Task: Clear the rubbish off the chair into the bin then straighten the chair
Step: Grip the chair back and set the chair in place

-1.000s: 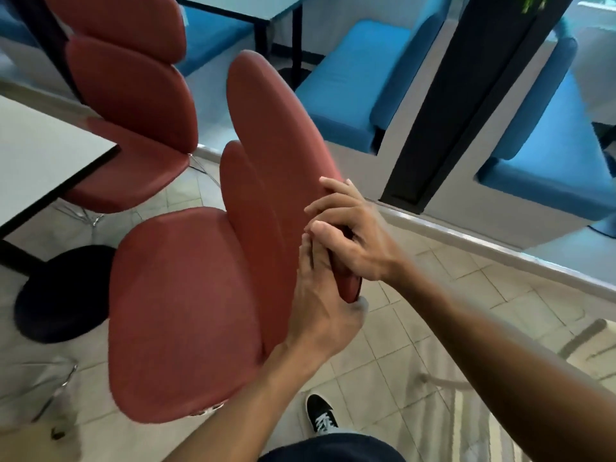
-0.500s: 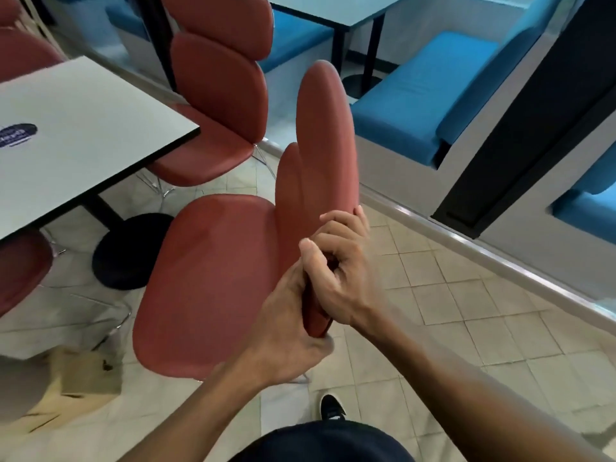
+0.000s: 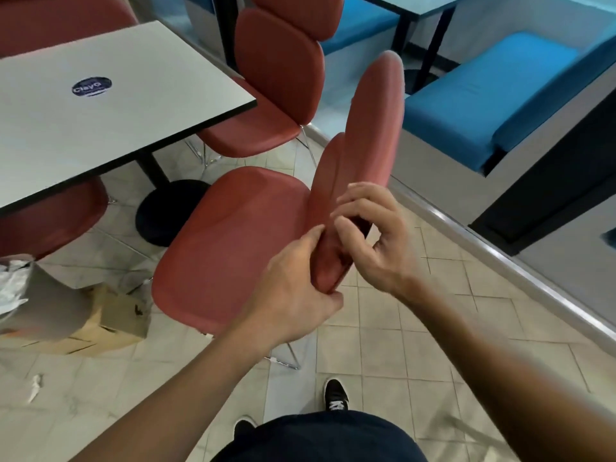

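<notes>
A red padded chair stands in front of me with a bare seat and its backrest edge-on to me. My left hand grips the near lower edge of the backrest. My right hand curls loosely around the same edge just above, fingers partly lifted off it. A cardboard box serving as the bin sits on the floor at the left with crumpled white paper in it. A small scrap of paper lies on the tiles at the lower left.
A grey table with a round sticker stands left of the chair on a black round base. More red chairs surround it. Blue benches and a low wall run along the right. My shoes are on the tiled floor.
The chair has swung round toward the table, its seat now pointing at the table base. The view shifted left, bringing the table and box in. My right hand's grip has loosened.
</notes>
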`<state>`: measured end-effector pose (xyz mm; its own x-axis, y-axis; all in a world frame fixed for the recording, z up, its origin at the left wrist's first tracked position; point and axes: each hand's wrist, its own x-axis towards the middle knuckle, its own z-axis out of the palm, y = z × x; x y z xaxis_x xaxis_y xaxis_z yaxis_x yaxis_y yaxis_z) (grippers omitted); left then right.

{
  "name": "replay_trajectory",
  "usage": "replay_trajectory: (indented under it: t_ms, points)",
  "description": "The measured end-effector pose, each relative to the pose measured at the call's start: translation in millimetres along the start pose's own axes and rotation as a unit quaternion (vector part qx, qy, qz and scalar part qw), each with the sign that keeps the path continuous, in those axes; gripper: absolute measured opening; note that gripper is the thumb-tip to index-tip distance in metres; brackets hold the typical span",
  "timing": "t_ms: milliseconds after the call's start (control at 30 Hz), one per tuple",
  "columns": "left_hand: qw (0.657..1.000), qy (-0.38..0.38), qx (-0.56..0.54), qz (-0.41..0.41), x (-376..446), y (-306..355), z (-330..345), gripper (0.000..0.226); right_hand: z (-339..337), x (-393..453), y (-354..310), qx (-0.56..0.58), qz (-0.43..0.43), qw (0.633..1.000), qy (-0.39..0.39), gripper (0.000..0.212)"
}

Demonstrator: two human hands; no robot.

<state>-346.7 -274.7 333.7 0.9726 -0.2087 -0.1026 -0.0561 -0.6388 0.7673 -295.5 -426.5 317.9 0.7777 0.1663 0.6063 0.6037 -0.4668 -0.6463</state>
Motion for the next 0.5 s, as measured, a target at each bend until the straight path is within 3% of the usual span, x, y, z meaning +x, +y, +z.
replay_trajectory:
  t_ms: [100,233,500]
  points:
    - [0.997,0.059,0.044,0.002,26.7,26.0,8.0,0.063,-11.2,32.3,30.5,-0.097,-0.029,0.993,-0.063,0.028]
    - [0.993,0.05,0.096,-0.051,60.8,41.9,11.4,0.059,-12.0,53.2,48.0,-0.168,-0.012,0.975,-0.146,0.05]
    - [0.993,-0.015,0.098,-0.058,63.6,33.4,2.6,0.058,-4.0,53.7,47.1,-0.194,-0.022,0.973,-0.125,0.059]
